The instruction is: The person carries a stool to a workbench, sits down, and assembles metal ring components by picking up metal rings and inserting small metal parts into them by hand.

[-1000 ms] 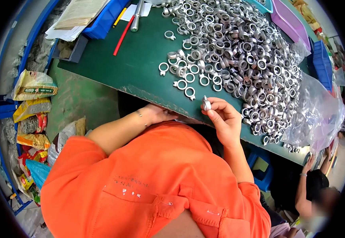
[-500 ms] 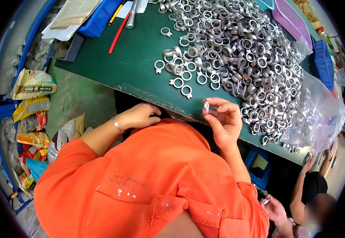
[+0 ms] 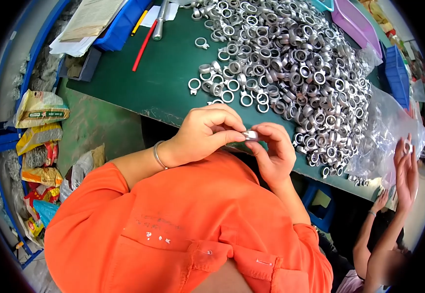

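Note:
A small silvery metal ring (image 3: 251, 136) is pinched between my two hands, just off the table's front edge. My right hand (image 3: 277, 154) grips it from the right with thumb and fingers. From the other side, the thumb and forefinger of my left hand (image 3: 206, 133) close on the ring's left end; whether a smaller piece is between them I cannot tell. Beyond my hands, a large pile of similar metal rings (image 3: 300, 73), each with a small lug, covers much of the green table (image 3: 124, 83).
A red pen (image 3: 145, 46), a yellow pen (image 3: 141, 22) and a metal rod (image 3: 160, 22) lie at the back left by a blue bin (image 3: 119, 29). A pink tray (image 3: 356, 24) and clear plastic bag (image 3: 391, 136) are at right. Another person's hand (image 3: 406, 171) is raised nearby.
My left hand has come up from my lap to meet the right at the ring, which has turned. At right, the other person's hand has risen, holding a ring.

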